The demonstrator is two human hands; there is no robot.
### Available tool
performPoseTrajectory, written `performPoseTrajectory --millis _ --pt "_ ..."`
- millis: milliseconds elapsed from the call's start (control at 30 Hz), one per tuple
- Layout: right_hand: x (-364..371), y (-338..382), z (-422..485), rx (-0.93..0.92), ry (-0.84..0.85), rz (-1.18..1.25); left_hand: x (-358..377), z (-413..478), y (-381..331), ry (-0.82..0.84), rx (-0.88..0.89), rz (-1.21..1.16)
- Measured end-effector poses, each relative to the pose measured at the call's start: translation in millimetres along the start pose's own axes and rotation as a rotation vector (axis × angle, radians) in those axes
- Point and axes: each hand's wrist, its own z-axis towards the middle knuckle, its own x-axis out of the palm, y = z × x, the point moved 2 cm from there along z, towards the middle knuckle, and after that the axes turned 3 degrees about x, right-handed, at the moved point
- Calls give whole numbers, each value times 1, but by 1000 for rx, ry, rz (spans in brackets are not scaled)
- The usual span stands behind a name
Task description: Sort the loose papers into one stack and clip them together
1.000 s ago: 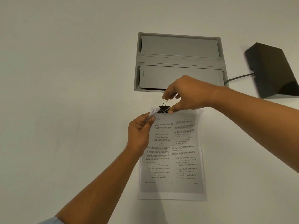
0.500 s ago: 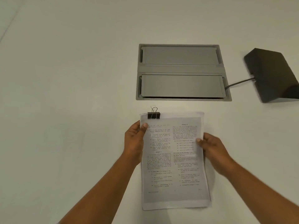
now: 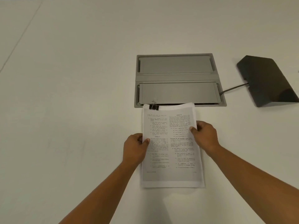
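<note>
Centre frame: binder clip (image 3: 154,107) now seated on paper stack (image 3: 171,146), upper-left corner. Left hand (image 3: 135,148) and right hand (image 3: 204,135) gripping side edges, right moved off clip. Clipping apparently complete.

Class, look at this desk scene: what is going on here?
A person holds a paper stack by its sides, left hand on the left edge, right hand on the right. A black binder clip already grips the top left corner. The stack's top edge reaches the grey cable hatch set into the white table; a dark wedge-shaped device sits to the right.
</note>
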Motion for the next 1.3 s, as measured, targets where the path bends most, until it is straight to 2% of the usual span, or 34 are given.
performPoseTrajectory --millis 133,300,467,533,600,667,767,867,1067,1300 --pt "-2 -10 -7 -59 -94 -88 -2 -6 -1 -14 -27 131" --pt "-3 -20 -14 -72 -78 -24 0 -15 1 49 -63 188" --pt "-5 -27 -17 -91 -78 -67 -4 -20 7 108 -65 332" --pt "-2 -29 -20 -110 -78 -117 -4 -22 8 49 -12 436" --pt "2 -31 -23 -152 -108 -192 -2 -24 11 -65 100 506" --pt "8 -33 -28 -235 -118 -273 4 -23 15 -94 219 542" --pt "21 -38 -35 -389 -28 -464 18 -22 31 33 324 600" --pt "33 -49 -41 -444 56 -579 26 -21 51 128 360 672" --pt "39 -57 -42 -421 65 -572 30 -22 57 116 380 772" --pt "29 -47 -42 -394 94 -530 17 -24 47 208 350 661"
